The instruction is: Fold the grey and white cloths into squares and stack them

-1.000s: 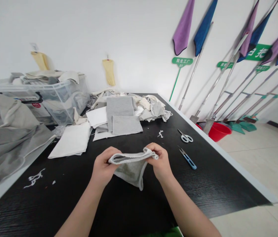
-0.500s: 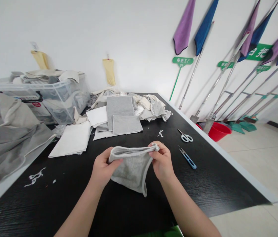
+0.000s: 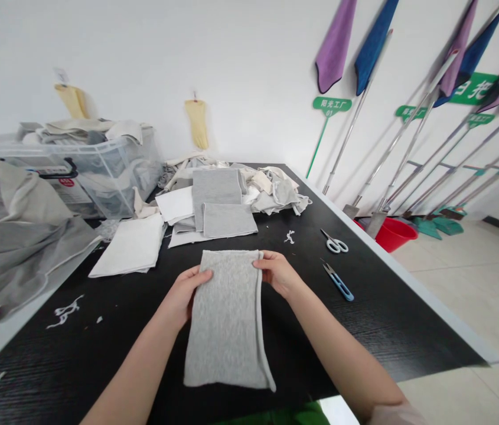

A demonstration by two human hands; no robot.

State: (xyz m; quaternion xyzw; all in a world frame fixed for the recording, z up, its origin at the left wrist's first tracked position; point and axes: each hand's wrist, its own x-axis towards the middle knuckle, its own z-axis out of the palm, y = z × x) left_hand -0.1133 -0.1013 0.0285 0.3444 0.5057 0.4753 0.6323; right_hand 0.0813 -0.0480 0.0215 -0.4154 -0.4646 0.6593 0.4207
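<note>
A grey cloth (image 3: 229, 319) hangs flat between my two hands over the black table (image 3: 373, 313), its long side running toward me. My left hand (image 3: 187, 290) is closed on its upper left edge, thumb on top. At the upper right corner my right hand (image 3: 276, 271) pinches the same cloth. Beyond it lie folded grey cloths (image 3: 229, 221) and a stack of white cloths (image 3: 130, 247). Scissors (image 3: 335, 242) and blue thread snips (image 3: 338, 282) rest to the right of my right hand.
A clear bin (image 3: 107, 198) full of cloths stands back left, with grey fabric (image 3: 23, 260) in front. A heap of scraps (image 3: 278, 192) lies at the back. Thread bits (image 3: 67, 311) are on the table. A red bucket (image 3: 394, 235) and mops stand beyond the right edge.
The grey cloth was bunched with its top folded open; now it is spread flat and hangs longer toward me. Both hands still hold it, my right hand slightly further left.
</note>
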